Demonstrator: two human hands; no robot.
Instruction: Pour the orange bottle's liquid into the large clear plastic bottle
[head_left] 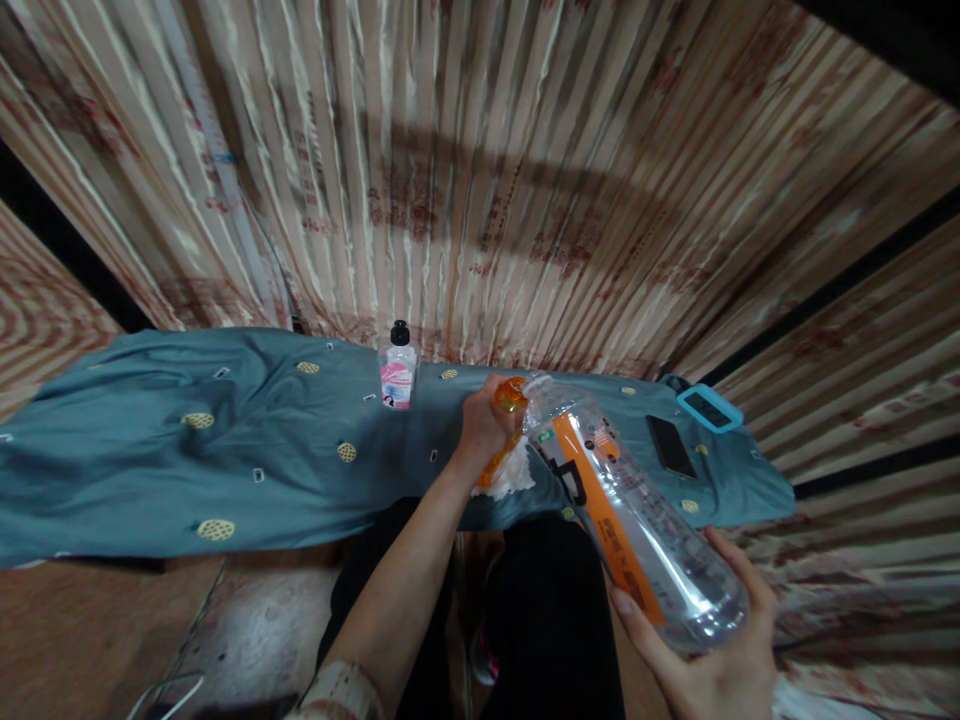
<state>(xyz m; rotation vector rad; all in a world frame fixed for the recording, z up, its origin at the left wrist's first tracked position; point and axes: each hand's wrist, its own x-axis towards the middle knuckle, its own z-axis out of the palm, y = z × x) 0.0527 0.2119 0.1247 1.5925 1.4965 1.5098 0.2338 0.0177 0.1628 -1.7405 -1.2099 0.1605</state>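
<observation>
My right hand (pixel 712 640) grips a large clear plastic bottle (pixel 637 530) with an orange label around its base end. The bottle is tilted, its neck up and to the left. My left hand (pixel 486 412) is closed around an orange see-through container (pixel 510 393), whose exact kind I cannot make out behind the fingers. The clear bottle's mouth is right beside the top of this container; whether they touch is unclear. Crumpled white tissue (pixel 516 472) lies below my left hand.
A small bottle with a black cap and pink label (pixel 397 375) stands toward the back of the teal patterned cloth (pixel 285 490). To the right lie a dark phone (pixel 670 446) and a blue-framed device (pixel 710 408). A striped curtain (pixel 465 200) hangs close behind.
</observation>
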